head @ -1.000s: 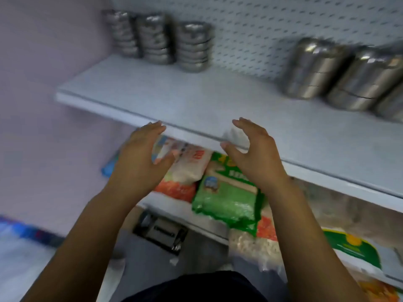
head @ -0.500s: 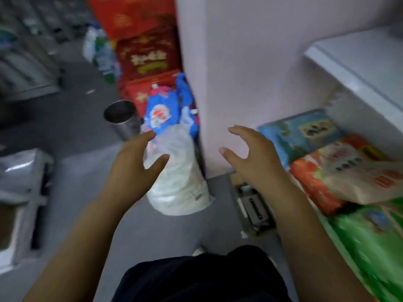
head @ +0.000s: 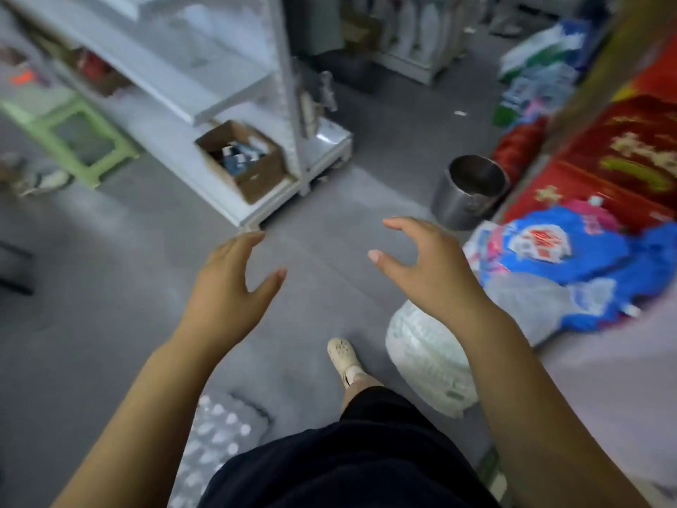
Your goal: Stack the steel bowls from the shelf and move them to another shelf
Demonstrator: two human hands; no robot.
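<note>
A grey floor (head: 110,287) fills the view. A white shelving unit (head: 205,93) stands at its upper left, with a cardboard box (head: 256,187) near the right corner of the lowest shelf. A blue bag (head: 571,258) and a white sack (head: 428,364) lie along the floor's right edge, and a steel pot (head: 465,199) stands just behind them. The left hand (head: 227,287) and right hand (head: 428,273) hover above the floor, fingers loosely spread, grasping nothing. Where the steel bowls are cannot be told.

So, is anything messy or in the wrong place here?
Yes. A steel pot stands on the floor beside the red boxes, blue bags and a white sack lie slumped on the floor, and an open cardboard box sits askew on the lowest shelf.
</note>
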